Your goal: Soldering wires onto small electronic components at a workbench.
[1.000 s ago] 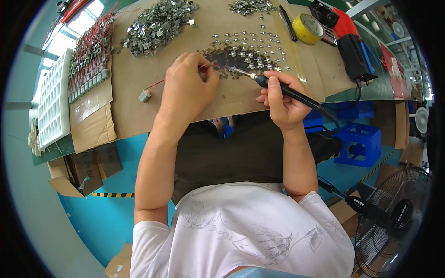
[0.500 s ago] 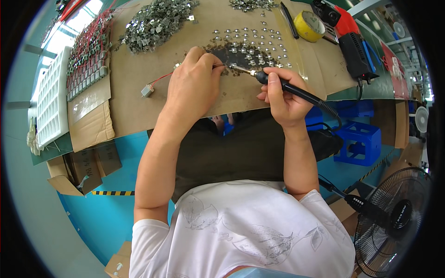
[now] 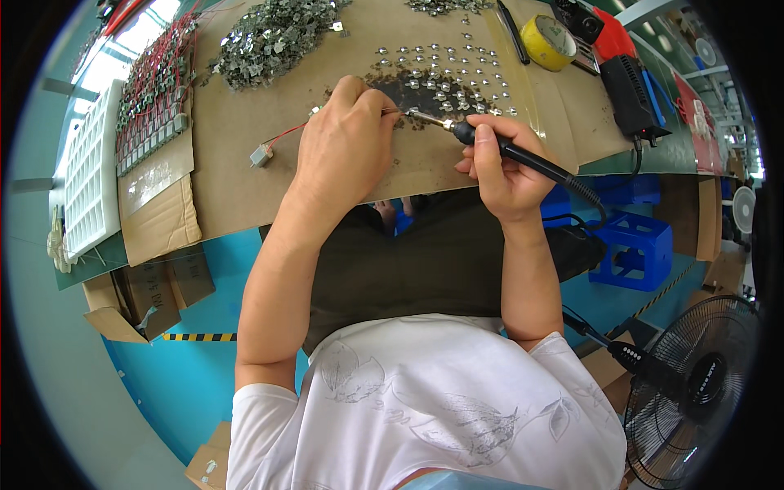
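My left hand [image 3: 347, 147] pinches a thin red wire [image 3: 287, 131] over the cardboard-covered bench. One stretch of that wire runs left to a small grey motor [image 3: 261, 155] lying on the cardboard. Its other end pokes out past my fingertips toward a small metal piece on the dark scorched patch [image 3: 400, 84]. Around the black handle of a soldering iron [image 3: 523, 155] my right hand [image 3: 510, 167] is closed, pen-like. The iron's metal tip meets the wire end at that metal piece. Rows of small shiny metal tabs [image 3: 445, 86] stand just beyond the tip.
A heap of metal tabs [image 3: 273, 41] lies at the far left. Wired motors [image 3: 155, 106] stand in rows beside a white grid tray [image 3: 91, 175]. Yellow tape [image 3: 547, 44], a black pen [image 3: 513, 33] and a black power box [image 3: 633, 98] sit far right. A fan [image 3: 694, 384] stands lower right.
Both hands stay almost in place, with the wire and iron tip still together at the metal piece. The view has shifted only slightly.
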The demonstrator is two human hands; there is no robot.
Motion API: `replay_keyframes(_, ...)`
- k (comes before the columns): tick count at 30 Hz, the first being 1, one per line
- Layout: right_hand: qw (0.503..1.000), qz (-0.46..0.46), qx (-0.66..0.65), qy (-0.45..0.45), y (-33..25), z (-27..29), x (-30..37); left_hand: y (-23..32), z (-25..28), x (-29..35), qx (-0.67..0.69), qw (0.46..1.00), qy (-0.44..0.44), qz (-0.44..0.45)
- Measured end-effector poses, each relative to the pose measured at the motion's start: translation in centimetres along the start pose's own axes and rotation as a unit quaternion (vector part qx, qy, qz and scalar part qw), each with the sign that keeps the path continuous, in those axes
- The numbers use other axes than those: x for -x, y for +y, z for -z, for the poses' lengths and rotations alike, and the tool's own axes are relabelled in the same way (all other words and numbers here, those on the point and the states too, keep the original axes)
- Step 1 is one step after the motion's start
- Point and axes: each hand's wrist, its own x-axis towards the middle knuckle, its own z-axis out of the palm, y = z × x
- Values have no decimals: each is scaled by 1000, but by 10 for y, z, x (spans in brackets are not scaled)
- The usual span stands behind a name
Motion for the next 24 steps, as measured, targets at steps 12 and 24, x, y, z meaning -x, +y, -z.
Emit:
replay_keyframes(12,1000,1,13,-2,0,1,0,1,0,-3,-9,1000,-17,13)
replay_keyframes(24,1000,-9,-2,-5,-3,1,0,1,-1,-4,-5,999,-21,28)
